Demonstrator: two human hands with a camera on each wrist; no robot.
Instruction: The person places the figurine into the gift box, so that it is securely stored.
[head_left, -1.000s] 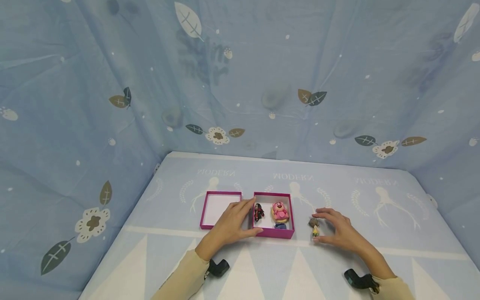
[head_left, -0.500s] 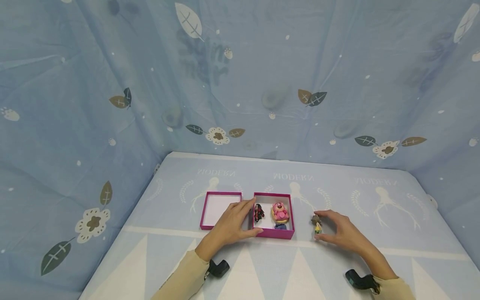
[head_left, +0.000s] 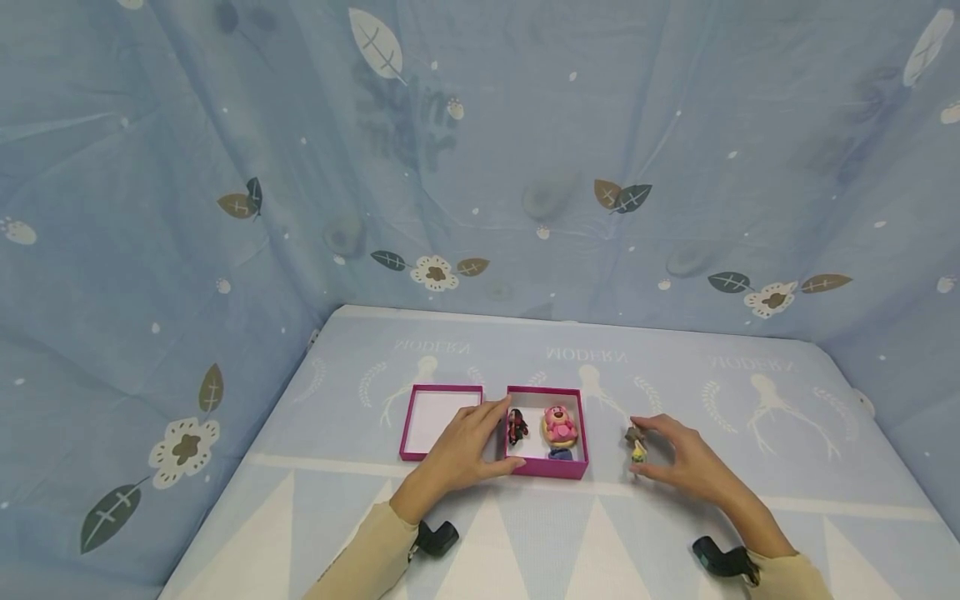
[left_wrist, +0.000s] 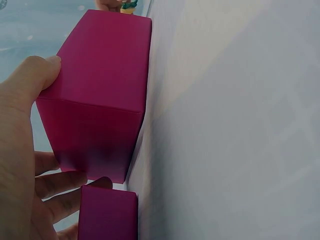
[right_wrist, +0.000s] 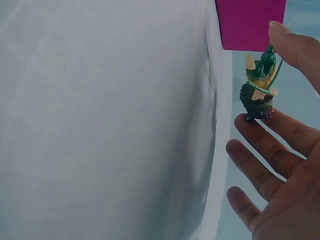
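My left hand [head_left: 467, 446] holds the magenta box [head_left: 551, 468] at its left side, thumb on the near wall and fingers along the left wall. The left wrist view shows the box [left_wrist: 102, 65] between thumb and fingers. Inside lie a pink bear figure [head_left: 559, 425], a small red-and-black figure [head_left: 517, 426] and a dark blue item [head_left: 560, 454]. To the right of the box, my right hand [head_left: 690, 462] pinches a small figurine [head_left: 637, 446] between thumb and fingertips. In the right wrist view the figurine [right_wrist: 260, 85] has dark hair and yellow and green clothing.
Left of the box lies a shallow magenta-rimmed lid [head_left: 435, 417], its white inside facing up, partly behind my left hand. The patterned table cover [head_left: 675, 367] meets a blue fabric wall [head_left: 480, 208] at the back.
My right hand has moved the figurine slightly to the right and changed its tilt. The left hand and box look the same.
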